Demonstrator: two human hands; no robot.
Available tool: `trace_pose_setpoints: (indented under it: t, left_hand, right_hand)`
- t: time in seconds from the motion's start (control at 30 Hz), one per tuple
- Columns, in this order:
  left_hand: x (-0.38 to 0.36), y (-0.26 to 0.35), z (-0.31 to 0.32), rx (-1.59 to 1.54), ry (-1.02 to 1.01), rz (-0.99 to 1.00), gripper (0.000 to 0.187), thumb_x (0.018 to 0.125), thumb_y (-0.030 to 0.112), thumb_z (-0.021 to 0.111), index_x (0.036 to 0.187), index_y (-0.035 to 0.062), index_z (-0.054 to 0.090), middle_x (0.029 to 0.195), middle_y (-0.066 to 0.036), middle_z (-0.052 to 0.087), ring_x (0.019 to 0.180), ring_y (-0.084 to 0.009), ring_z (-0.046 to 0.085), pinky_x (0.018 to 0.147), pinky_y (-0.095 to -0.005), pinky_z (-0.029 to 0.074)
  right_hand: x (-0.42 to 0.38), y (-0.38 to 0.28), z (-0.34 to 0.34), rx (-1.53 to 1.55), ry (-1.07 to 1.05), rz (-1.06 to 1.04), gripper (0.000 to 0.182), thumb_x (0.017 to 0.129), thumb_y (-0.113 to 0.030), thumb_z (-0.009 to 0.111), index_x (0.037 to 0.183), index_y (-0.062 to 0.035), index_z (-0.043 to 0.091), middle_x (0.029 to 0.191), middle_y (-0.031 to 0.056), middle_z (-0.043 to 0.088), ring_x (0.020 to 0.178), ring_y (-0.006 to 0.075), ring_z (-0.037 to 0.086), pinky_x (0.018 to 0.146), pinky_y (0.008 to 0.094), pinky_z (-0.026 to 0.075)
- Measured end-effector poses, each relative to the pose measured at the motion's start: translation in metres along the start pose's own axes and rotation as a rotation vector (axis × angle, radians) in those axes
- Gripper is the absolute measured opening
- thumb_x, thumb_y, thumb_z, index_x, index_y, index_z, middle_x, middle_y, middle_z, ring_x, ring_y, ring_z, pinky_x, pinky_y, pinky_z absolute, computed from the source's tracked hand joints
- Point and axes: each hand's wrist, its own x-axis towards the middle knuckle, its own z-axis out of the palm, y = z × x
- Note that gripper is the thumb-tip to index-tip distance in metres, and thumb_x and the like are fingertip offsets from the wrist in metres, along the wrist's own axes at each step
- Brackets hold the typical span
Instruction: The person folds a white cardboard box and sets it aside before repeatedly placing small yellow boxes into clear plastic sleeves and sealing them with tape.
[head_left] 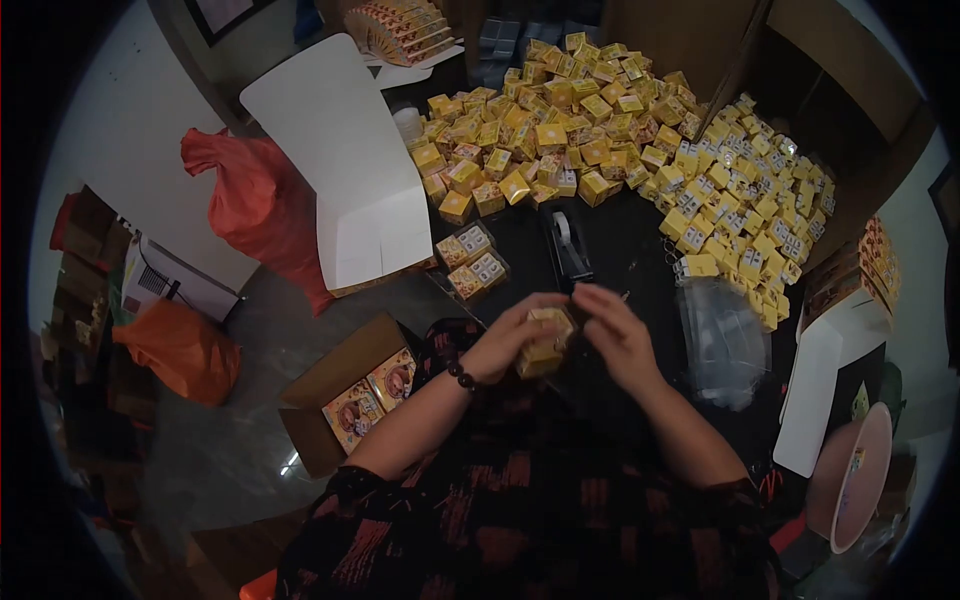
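Note:
My left hand [517,338], with a dark bead bracelet at the wrist, holds a small yellow box [546,345] in front of me. Just right of that box is my right hand [615,335], its fingers bent and slightly blurred; nothing shows between them. Beyond my hands stands a black tape dispenser [570,245]. Yellow boxes packed in clear wrap [472,260] sit at the left of the black table. A large heap of yellow boxes [550,130] covers the far side, and small yellow pieces [745,200] are piled at the right.
Clear plastic bags [725,343] lie on the right. An open white carton [370,230] stands left, near a red bag [250,200]. A cardboard box [310,430] with printed packs is at lower left. A pink basin [848,480] is at lower right.

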Motion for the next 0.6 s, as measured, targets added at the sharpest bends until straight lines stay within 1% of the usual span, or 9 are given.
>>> trace_pose_setpoints:
  t: [0.03,0.07,0.13,0.17,0.23,0.27,0.33,0.43,0.6]
  left_hand:
    - [0.014,0.005,-0.008,0.008,0.018,0.023,0.05,0.09,0.017,0.052,0.137,0.0055,0.038,0.115,-0.007,0.056,0.106,-0.0128,0.054,0.09,-0.0259,0.044]
    - [0.028,0.005,-0.015,0.03,0.048,0.019,0.053,0.09,0.019,0.052,0.139,0.0045,0.036,0.113,-0.006,0.057,0.102,-0.013,0.056,0.089,-0.0254,0.044]
    - [0.049,-0.012,-0.029,0.083,0.039,-0.029,0.056,0.09,0.022,0.052,0.14,0.0044,0.035,0.114,-0.005,0.056,0.102,-0.0135,0.056,0.09,-0.0265,0.044]
    - [0.056,-0.012,-0.029,0.133,0.039,-0.077,0.058,0.089,0.025,0.053,0.14,0.0043,0.034,0.116,-0.005,0.056,0.102,-0.014,0.056,0.09,-0.0277,0.044]
    - [0.061,-0.014,-0.033,0.105,0.047,-0.091,0.059,0.089,0.027,0.053,0.14,0.0042,0.035,0.116,-0.005,0.056,0.102,-0.0137,0.056,0.09,-0.0278,0.044]
    - [0.06,-0.013,-0.034,0.067,0.061,-0.108,0.06,0.089,0.029,0.054,0.14,0.004,0.036,0.117,-0.005,0.056,0.101,-0.0135,0.056,0.09,-0.0278,0.044]
    - [0.06,-0.011,-0.035,0.065,0.069,-0.132,0.06,0.089,0.031,0.054,0.139,0.0044,0.036,0.117,-0.004,0.056,0.101,-0.0136,0.056,0.09,-0.0279,0.044]
    - [0.061,-0.01,-0.034,0.062,0.087,-0.154,0.06,0.088,0.033,0.054,0.139,0.0051,0.037,0.116,-0.004,0.056,0.101,-0.0136,0.056,0.089,-0.0277,0.044]
    - [0.058,-0.008,-0.028,0.068,0.093,-0.14,0.06,0.088,0.031,0.055,0.14,0.0056,0.037,0.115,-0.004,0.057,0.101,-0.0139,0.056,0.089,-0.0276,0.044]
  right_hand:
    - [0.017,0.025,-0.005,0.106,0.198,0.086,0.018,0.088,-0.007,0.061,0.104,-0.001,0.065,0.11,0.0068,0.056,0.097,0.0167,0.057,0.083,0.0269,0.046]
    - [0.033,0.045,-0.013,0.104,0.204,0.079,0.018,0.088,-0.007,0.061,0.104,-0.001,0.065,0.11,0.0068,0.056,0.097,0.0167,0.057,0.083,0.0269,0.046]
    - [0.063,0.068,-0.03,-0.352,0.132,0.3,0.014,0.09,-0.014,0.059,0.095,-0.0031,0.066,0.09,-0.0001,0.054,0.077,0.0104,0.052,0.067,0.0235,0.046]
    - [0.074,0.065,-0.034,-0.351,0.14,0.293,0.014,0.09,-0.014,0.059,0.095,-0.0031,0.066,0.09,-0.0001,0.054,0.077,0.0104,0.052,0.067,0.0235,0.046]
    - [0.085,0.061,-0.038,0.22,-0.106,0.761,0.012,0.088,-0.017,0.063,0.092,-0.0061,0.066,0.081,-0.003,0.055,0.07,0.0089,0.049,0.061,0.0236,0.045]
    - [0.084,0.059,-0.039,0.227,-0.102,0.761,0.012,0.088,-0.017,0.063,0.092,-0.0061,0.066,0.081,-0.003,0.055,0.07,0.0089,0.049,0.061,0.0236,0.045]
    - [0.082,0.055,-0.043,0.714,0.055,0.85,0.008,0.087,-0.015,0.064,0.089,-0.0075,0.065,0.078,-0.0038,0.057,0.069,0.0079,0.051,0.065,0.0242,0.048]
    - [0.063,0.046,-0.036,0.436,0.063,0.746,0.007,0.087,-0.013,0.064,0.088,-0.0064,0.065,0.083,-0.0008,0.06,0.072,0.0094,0.055,0.07,0.0273,0.051]
    - [0.029,0.082,-0.021,0.365,0.193,0.577,0.006,0.087,-0.01,0.062,0.088,-0.0046,0.064,0.086,0.0027,0.062,0.083,0.0131,0.059,0.075,0.032,0.052]
